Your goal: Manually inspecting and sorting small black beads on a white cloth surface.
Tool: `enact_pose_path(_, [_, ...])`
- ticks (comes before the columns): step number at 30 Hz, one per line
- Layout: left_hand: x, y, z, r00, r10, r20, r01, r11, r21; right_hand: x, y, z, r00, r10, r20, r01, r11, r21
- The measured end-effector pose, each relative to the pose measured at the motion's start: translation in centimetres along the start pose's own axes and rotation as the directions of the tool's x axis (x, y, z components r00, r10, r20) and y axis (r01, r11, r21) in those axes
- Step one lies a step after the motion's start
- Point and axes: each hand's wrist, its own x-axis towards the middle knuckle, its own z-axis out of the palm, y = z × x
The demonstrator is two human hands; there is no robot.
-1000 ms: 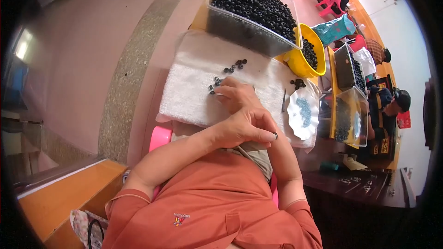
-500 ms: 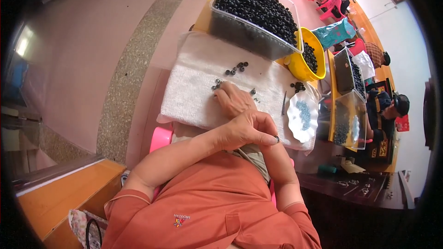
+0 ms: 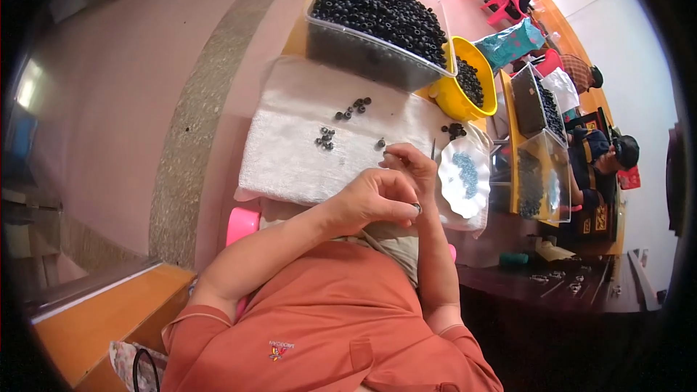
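While rings (image 3: pixel 379 9) fill the tub (image 3: pixel 370 52), the plate (image 3: pixel 468 208) holds bits (image 3: pixel 466 174).

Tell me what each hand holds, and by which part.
The left hand holds a small dark piece at the thumb tip; it is too small to tell which part is gripped. Whether the right hand holds anything cannot be told.

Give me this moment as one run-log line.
left hand: pinching small dark piece | right hand: near lone black piece, hold unclear | white towel: loose black pieces | white scalloped dish: pale blue bits
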Motion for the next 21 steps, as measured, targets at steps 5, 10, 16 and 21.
enact_pose_path(5, [0.1, -0.1, -0.2, 0.997, -0.038, -0.065, 0.034, 0.998, -0.052, -0.2, 0.4, -1.7, 0.998, 0.057, 0.013, -0.056, 0.998, -0.024])
enact_pose_path(10, [0.2, 0.1, -0.5, 0.988, -0.062, -0.145, 0.055, 0.997, -0.052, -0.3, -0.2, -2.4, 0.991, 0.130, -0.009, -0.130, 0.988, -0.079])
enact_pose_path(16, [0.8, -0.4, -1.9, 0.971, 0.057, -0.233, -0.034, 0.994, 0.102, -0.6, 0.7, -3.6, 0.994, 0.111, 0.015, -0.112, 0.993, 0.029])
enact_pose_path(21, [1.2, -0.7, -2.6, 0.950, 0.097, -0.297, -0.070, 0.993, 0.098, -0.7, 0.7, -4.6, 0.998, 0.060, 0.036, -0.061, 0.998, 0.027])
